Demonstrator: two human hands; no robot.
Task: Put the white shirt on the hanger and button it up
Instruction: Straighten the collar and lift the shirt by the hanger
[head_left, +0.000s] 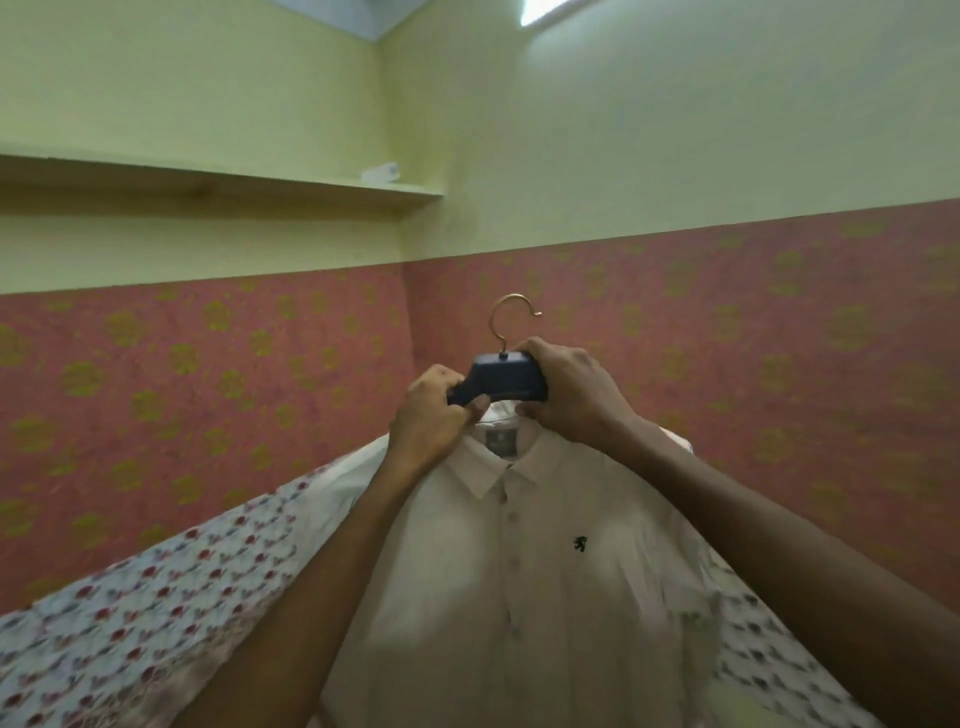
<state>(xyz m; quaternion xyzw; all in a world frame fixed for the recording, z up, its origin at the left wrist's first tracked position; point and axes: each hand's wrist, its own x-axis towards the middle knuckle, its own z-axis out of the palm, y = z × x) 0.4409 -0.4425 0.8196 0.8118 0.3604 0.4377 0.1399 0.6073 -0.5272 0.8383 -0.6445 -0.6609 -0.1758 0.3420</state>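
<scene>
Head view, hanger (501, 382) between fingers (470, 410) — buttoned shirt (519, 571)

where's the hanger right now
In the head view's centre, the dark blue hanger is gripped between the left hand and right hand, above the white shirt collar.

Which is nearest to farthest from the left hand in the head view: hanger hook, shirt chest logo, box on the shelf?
From the left hand:
1. Hanger hook, just up and right of it.
2. Shirt chest logo, lower right on the white shirt.
3. Box on the shelf, far above.
</scene>
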